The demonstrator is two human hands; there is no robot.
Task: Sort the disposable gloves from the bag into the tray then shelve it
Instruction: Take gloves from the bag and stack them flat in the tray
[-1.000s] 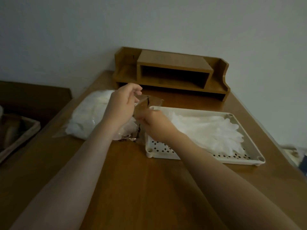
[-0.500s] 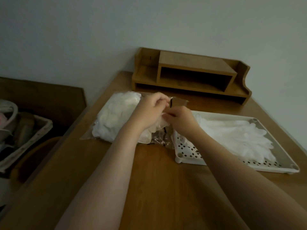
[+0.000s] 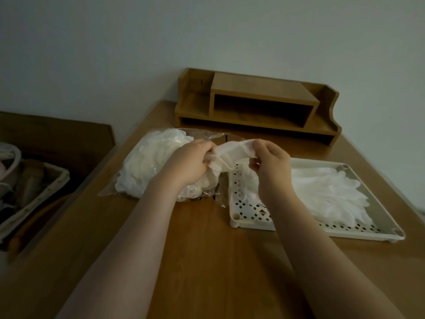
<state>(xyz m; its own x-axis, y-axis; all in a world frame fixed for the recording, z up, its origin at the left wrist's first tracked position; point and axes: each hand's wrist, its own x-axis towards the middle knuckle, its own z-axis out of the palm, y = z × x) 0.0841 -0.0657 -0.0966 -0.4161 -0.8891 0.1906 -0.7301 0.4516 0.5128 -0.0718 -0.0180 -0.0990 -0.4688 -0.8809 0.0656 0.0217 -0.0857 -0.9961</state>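
A clear plastic bag (image 3: 147, 166) stuffed with white disposable gloves lies on the wooden table, left of a cream perforated tray (image 3: 386, 217). A pile of white gloves (image 3: 326, 192) lies in the tray's right part. My left hand (image 3: 186, 164) and my right hand (image 3: 271, 162) both grip one white glove (image 3: 232, 149), stretched between them above the bag's mouth and the tray's left end. A wooden desk shelf (image 3: 262, 104) stands at the back against the wall.
The wooden table (image 3: 207, 249) spreads bare in front of the bag and tray. Left of the table, lower down, a basket (image 3: 34, 194) holds mixed items. A plain wall rises behind the shelf.
A glove has come out of the bag and now hangs stretched between both hands, which have moved apart. The view has shifted left and closer.
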